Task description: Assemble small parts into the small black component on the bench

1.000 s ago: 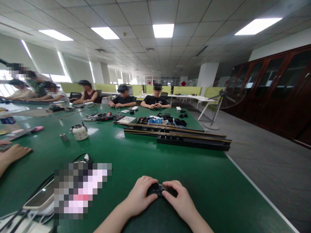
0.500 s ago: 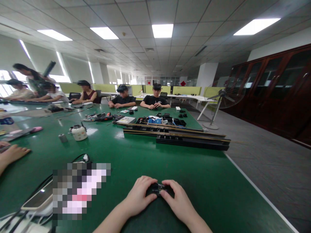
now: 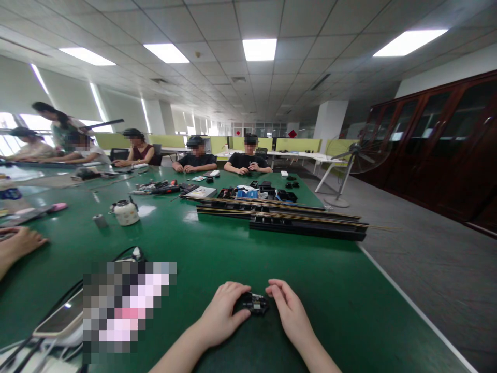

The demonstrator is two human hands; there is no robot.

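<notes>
A small black device (image 3: 257,304), its upper face showing pale and metallic parts inside a dark shell, sits low in the view, at or just above the green table (image 3: 186,264); the exact contact cannot be made out. The left hand (image 3: 222,312) pinches its left end between thumb and fingers. The right hand (image 3: 289,310) is just beside the other end, apart from it, with thumb and fingers loosely curled close together; whether they pinch something tiny cannot be told. To the left lie a phone (image 3: 60,315) and cables (image 3: 64,295), next to a blurred-out patch. Farther out stands a white patterned jar (image 3: 126,213), its contents hidden, with a grey cylinder (image 3: 100,221) near its left side. Ahead, long black channels (image 3: 310,229) lie side by side, thin brass-coloured rods (image 3: 279,213) running lengthwise over them. Just behind are small black trays (image 3: 286,196); blue-and-white packets (image 3: 248,192) lie among them, but which tray holds what is too small to tell. A white box (image 3: 202,192) and a heap of tools (image 3: 159,187) are to their left. At the left edge rests another person's hand (image 3: 24,243). People sit around the far side, and at the right a standing fan (image 3: 353,150) is in front of glass-doored cabinets (image 3: 438,134) with dark interiors.
</notes>
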